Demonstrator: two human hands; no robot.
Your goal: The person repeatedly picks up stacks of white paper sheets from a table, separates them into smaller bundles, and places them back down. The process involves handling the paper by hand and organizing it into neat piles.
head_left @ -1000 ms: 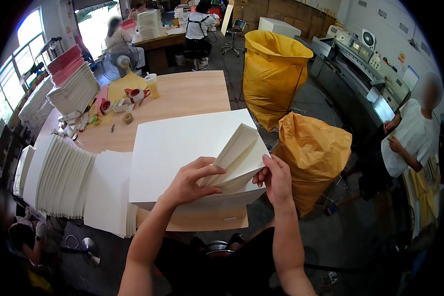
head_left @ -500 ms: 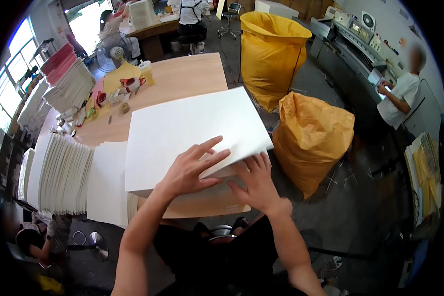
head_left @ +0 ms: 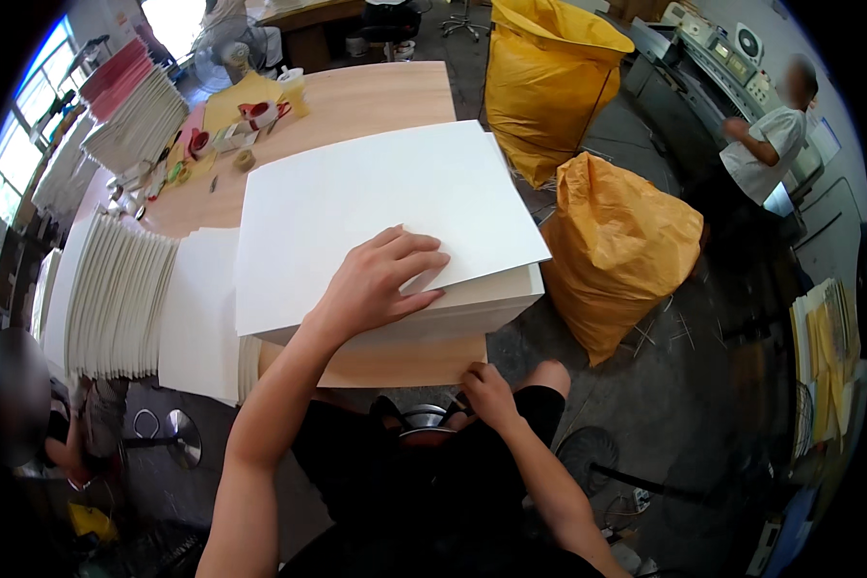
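A tall stack of large white sheets (head_left: 356,202) stands on the wooden table in front of me. Its top sheet is lifted slightly along the near right side, showing the layers beneath. My left hand (head_left: 380,284) lies on this top sheet near its front edge, fingers extended and nothing in its grasp. Lower and to the right, my right hand (head_left: 491,395) is at the table's front edge, away from the stack. Its fingers are curled in, and whatever they may hold is hidden.
Left of the stack lie flat white sheets (head_left: 200,318) and a row of folded paper bundles (head_left: 120,299). Tape rolls (head_left: 258,114) and a drink cup (head_left: 294,91) sit farther back on the table (head_left: 376,96). Two yellow sacks (head_left: 621,255) stand at the right. People are nearby on both sides.
My right hand has left the near right edge of the stack and come down toward me to the table edge, its fingers curling. My left hand stays on the top sheet. The view has shifted.
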